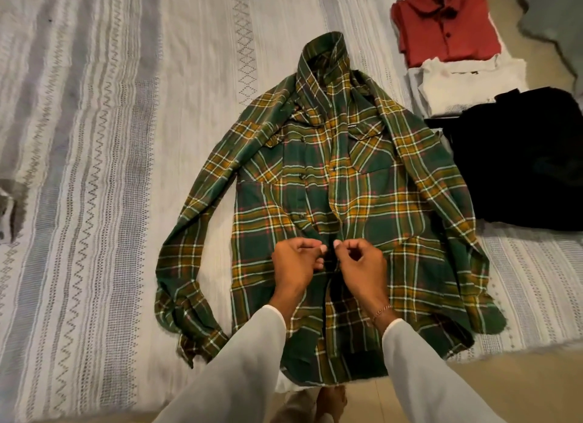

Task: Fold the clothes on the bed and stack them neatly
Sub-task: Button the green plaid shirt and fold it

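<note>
A green and yellow plaid shirt (353, 182) lies front up on the bed, collar pointing away, both long sleeves spread down its sides. My left hand (295, 263) and my right hand (362, 266) meet at the button placket near the lower middle of the shirt. Each hand pinches the placket edge with curled fingers. The button between the fingertips is hidden. The shirt's hem hangs slightly over the bed's front edge.
At the back right, a folded red shirt (448, 28) sits on folded white clothes (467, 82). A black garment (517, 160) lies right of the plaid shirt. The striped white bedspread (94, 170) stretches to the left. The tiled floor (517, 388) shows in front.
</note>
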